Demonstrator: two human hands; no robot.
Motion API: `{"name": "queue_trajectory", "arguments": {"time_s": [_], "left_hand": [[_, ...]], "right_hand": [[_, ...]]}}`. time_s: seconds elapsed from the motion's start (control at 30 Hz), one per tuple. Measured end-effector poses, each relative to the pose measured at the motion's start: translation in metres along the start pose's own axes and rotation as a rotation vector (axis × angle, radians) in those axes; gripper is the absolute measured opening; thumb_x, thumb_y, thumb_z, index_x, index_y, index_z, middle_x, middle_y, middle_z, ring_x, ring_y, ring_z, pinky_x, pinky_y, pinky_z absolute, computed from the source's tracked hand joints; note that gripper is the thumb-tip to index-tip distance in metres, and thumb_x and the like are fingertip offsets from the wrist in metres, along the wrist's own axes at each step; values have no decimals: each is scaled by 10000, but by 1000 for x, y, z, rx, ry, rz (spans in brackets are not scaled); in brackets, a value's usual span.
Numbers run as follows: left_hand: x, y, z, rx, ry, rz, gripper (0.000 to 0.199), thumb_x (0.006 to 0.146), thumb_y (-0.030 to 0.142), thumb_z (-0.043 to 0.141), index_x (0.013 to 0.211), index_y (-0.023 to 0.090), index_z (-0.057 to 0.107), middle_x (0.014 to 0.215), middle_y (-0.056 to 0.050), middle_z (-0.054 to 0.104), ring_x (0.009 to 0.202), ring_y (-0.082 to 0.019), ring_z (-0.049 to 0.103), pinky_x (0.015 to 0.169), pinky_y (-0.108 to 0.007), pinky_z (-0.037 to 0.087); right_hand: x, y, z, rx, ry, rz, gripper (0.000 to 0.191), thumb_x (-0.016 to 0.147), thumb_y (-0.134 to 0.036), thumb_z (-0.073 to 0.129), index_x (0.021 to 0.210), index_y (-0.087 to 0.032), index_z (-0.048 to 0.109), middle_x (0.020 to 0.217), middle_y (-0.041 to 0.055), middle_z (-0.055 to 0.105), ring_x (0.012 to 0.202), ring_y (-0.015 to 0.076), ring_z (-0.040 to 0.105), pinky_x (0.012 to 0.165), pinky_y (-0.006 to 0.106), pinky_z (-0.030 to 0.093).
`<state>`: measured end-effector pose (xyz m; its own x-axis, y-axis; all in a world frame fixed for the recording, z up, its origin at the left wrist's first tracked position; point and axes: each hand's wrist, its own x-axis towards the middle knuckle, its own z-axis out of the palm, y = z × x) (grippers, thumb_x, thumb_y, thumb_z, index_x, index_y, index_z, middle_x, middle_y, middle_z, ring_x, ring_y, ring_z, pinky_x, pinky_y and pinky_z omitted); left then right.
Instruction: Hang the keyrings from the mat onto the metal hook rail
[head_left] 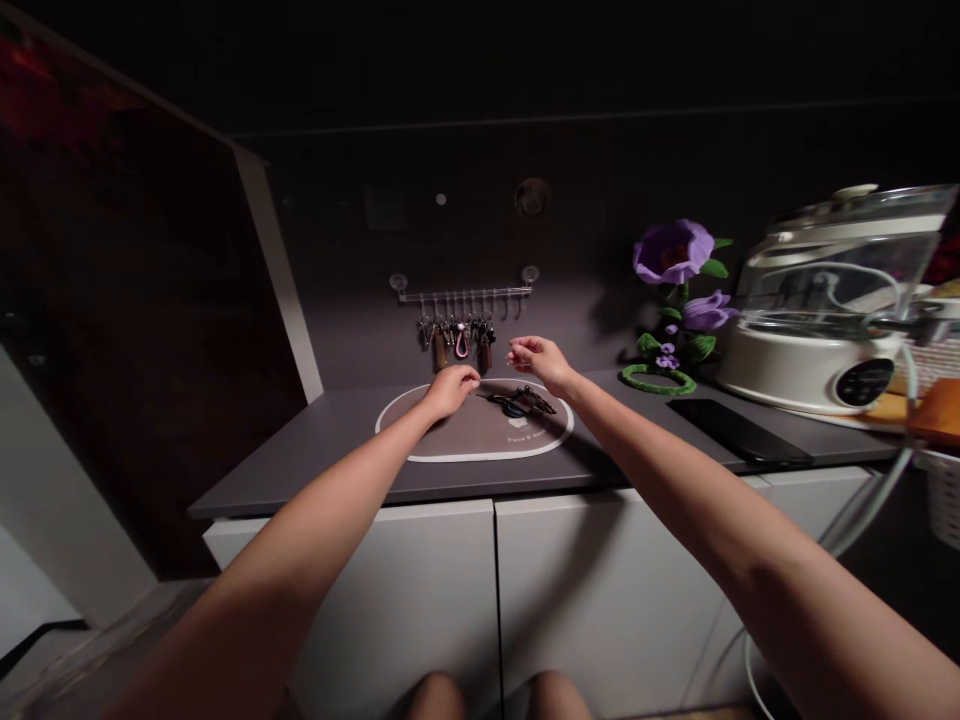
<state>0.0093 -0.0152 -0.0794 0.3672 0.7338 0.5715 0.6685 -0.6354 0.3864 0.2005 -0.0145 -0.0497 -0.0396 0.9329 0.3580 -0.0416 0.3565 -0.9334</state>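
Observation:
Low over the left part of an oval brown mat (pixel 450 440) with a white rim is my left hand (pixel 450 390). Its fingers are curled together toward the right; anything between them is hidden. My right hand (pixel 541 362) is raised above the mat's right part, fingertips bent into a pinch, and I cannot make out what is in them. Below it on the mat lies a dark bunch of keys (pixel 525 402). Behind my hands, a clear hook rail (pixel 465 295) on the wall carries several hanging keys (pixel 427 330), two brown tags (pixel 485 350) and a pink loop (pixel 462 343).
To the right stand a purple artificial flower (pixel 675 252) with a green ring base (pixel 657 380) and a white appliance with a clear cover (pixel 810 360). A black phone (pixel 739 432) lies before them. White cabinet doors (pixel 405 600) are below the grey counter (pixel 300 455).

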Motion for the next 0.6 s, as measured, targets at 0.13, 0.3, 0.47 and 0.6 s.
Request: {"name": "queue_trajectory", "arguments": {"time_s": [0.13,0.3,0.47,0.6], "left_hand": [[7,8,8,3,15,20,143,754,154,518,828,143,639,850,-55,658,785,-152,572,750,-260,422],[12,18,26,-14,27,27,142,762,158,511,807,156,645,852,-49,659,805,-158,568,771,-270,419],[11,26,39,-50,41,50,155,777,169,497,814,161,648,848,-45,651,811,-154,557,760,-263,413],[6,25,46,-28,-3,136,173,793,201,493,830,167,658,839,-47,632,822,-154,537,774,-264,401]], "right_hand": [[-6,14,-6,-61,32,-57,229,713,-315,609,831,-129,548,615,-15,560,568,65,494,599,211,387],[-13,31,-14,-145,87,-110,318,680,-429,596,794,-135,556,584,-31,520,530,66,440,563,211,364],[-19,37,-24,-212,29,-111,346,651,-480,593,725,-147,536,567,-30,520,524,71,433,550,214,355],[-18,37,-32,-269,-6,-83,329,634,-458,616,686,-144,536,571,-21,540,513,68,427,537,214,349]]}}
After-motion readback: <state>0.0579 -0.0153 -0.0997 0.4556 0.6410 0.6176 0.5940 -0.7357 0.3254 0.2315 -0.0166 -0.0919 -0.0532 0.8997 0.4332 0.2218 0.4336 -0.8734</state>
